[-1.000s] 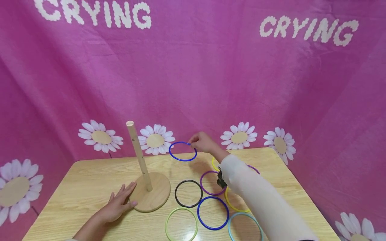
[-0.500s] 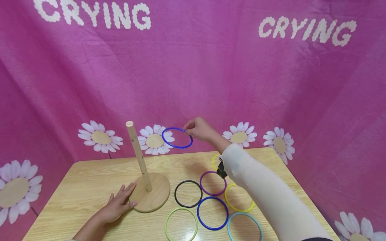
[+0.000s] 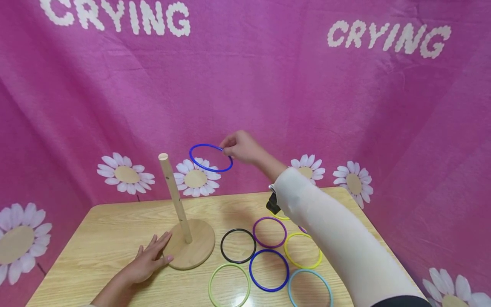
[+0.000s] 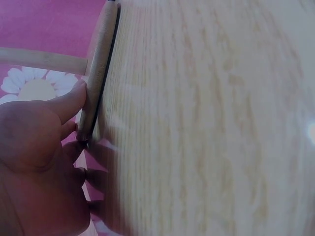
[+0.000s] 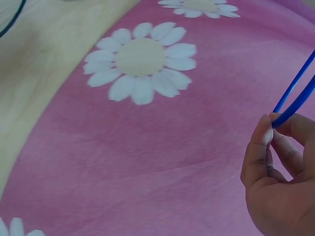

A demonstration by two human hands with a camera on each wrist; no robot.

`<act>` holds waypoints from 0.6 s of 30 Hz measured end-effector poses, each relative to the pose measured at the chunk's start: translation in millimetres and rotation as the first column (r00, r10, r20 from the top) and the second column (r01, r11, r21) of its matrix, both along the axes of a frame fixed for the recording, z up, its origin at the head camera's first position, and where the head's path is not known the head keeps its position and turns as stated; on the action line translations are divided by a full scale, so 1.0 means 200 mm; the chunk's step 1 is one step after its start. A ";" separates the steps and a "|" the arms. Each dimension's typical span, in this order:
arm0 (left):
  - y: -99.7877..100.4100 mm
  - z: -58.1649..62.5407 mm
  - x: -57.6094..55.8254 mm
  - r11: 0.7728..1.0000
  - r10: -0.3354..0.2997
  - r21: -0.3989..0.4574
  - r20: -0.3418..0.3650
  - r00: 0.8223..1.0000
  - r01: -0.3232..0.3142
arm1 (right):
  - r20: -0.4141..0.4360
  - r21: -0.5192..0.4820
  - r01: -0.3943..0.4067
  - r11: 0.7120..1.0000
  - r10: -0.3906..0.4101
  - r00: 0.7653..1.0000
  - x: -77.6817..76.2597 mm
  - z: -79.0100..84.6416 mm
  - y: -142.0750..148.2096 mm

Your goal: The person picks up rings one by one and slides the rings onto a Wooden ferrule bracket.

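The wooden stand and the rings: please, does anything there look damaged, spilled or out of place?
Nothing stands out. The wooden stand sits flat on the table; the loose rings beside it show no visible break, though the sleeve hides parts of some. The raised blue ring tilts, probably just because the right hand pinches one side.

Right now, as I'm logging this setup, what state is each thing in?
Raised blue ring: pinched by right hand
Wooden stand: upright, no rings on it
Left hand: touching stand's base
Black ring: flat on table
Second blue ring: flat
Lime ring: flat
Cyan ring: flat
Nearer yellow ring: flat
Nearer purple ring: flat
Farther yellow ring: mostly hidden
Farther purple ring: mostly hidden
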State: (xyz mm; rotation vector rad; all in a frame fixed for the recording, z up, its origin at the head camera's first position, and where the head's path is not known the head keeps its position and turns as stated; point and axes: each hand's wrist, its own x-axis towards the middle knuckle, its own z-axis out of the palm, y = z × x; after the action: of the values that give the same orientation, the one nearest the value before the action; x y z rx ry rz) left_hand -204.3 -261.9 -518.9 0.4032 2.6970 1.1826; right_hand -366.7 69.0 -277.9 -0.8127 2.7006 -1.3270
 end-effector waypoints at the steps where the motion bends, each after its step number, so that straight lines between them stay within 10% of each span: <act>1: 0.00 -0.01 0.00 1.000 -0.007 0.005 -0.010 1.000 0.007 | -0.008 -0.003 0.000 1.000 0.000 1.000 0.00 0.02 -0.01; 18: -0.05 -0.10 -0.02 0.995 -0.054 0.075 -0.100 0.994 0.062 | -0.053 0.010 -0.029 1.000 0.030 0.998 0.13 0.24 -0.25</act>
State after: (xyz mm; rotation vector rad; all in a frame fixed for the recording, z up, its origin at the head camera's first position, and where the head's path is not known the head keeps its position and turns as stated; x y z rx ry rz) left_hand -208.0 -271.7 -539.7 0.5610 2.7062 1.2870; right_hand -340.8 19.0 -229.8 -0.8961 2.7212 -1.3043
